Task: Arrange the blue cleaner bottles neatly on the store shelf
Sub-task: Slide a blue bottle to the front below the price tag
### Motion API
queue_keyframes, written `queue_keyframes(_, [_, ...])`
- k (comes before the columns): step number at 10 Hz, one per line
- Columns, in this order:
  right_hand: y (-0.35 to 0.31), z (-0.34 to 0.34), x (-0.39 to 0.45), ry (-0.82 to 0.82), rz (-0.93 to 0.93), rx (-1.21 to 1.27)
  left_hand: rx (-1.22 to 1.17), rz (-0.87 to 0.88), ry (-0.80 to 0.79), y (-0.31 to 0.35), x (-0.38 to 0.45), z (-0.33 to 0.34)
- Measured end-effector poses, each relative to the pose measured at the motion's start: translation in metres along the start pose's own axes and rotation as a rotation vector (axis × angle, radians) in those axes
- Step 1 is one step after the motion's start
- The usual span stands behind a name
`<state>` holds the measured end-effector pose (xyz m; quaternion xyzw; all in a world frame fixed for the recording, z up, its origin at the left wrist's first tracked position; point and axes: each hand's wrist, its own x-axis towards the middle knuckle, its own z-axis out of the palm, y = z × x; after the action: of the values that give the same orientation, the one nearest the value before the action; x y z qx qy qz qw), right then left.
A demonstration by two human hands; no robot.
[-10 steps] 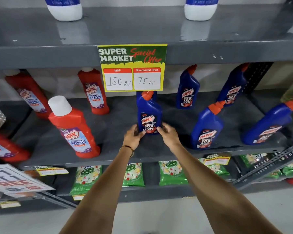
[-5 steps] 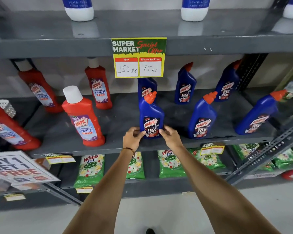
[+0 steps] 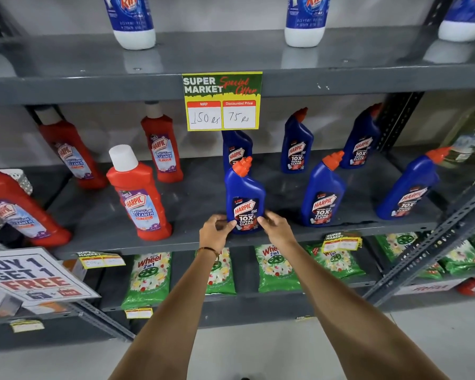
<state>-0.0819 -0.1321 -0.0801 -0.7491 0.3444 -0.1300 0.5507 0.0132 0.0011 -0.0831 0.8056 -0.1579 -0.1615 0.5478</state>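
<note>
Several blue cleaner bottles with orange caps stand on the grey middle shelf (image 3: 192, 212). The front centre blue bottle (image 3: 244, 196) stands upright near the shelf's front edge. My left hand (image 3: 215, 231) touches its lower left side and my right hand (image 3: 276, 229) its lower right side, fingertips on the label. Directly behind it stands another blue bottle (image 3: 236, 149), its top hidden by the price sign. More blue bottles stand at the back (image 3: 296, 149) and back right (image 3: 361, 144), and in front to the right (image 3: 322, 196) and far right (image 3: 407, 190).
Red bathroom cleaner bottles (image 3: 140, 198) fill the shelf's left half. A yellow price sign (image 3: 222, 101) hangs from the upper shelf, which carries blue and white bottles (image 3: 132, 20). Green detergent packs (image 3: 148, 278) lie on the shelf below. A "buy 1 get 1 free" sign (image 3: 30, 274) is at lower left.
The front centre blue bottle has come forward toward the shelf's front edge between both hands, away from the bottle behind it. The camera view has shifted slightly.
</note>
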Motion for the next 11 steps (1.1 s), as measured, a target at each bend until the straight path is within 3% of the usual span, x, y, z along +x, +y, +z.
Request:
queue_keyframes(8, [-0.001,0.002,-0.008,-0.017,0.063,0.029,0.085,-0.026,-0.002,0.006,-0.014,0.005])
queue_keyframes(9, [0.000,0.001,-0.021,0.039,0.060,-0.073,0.214,-0.022,-0.002,0.006,-0.026,0.003])
queue_keyframes(11, [0.001,-0.002,-0.065,0.177,-0.264,-0.505,0.620,0.284,0.093,0.009,-0.060,-0.012])
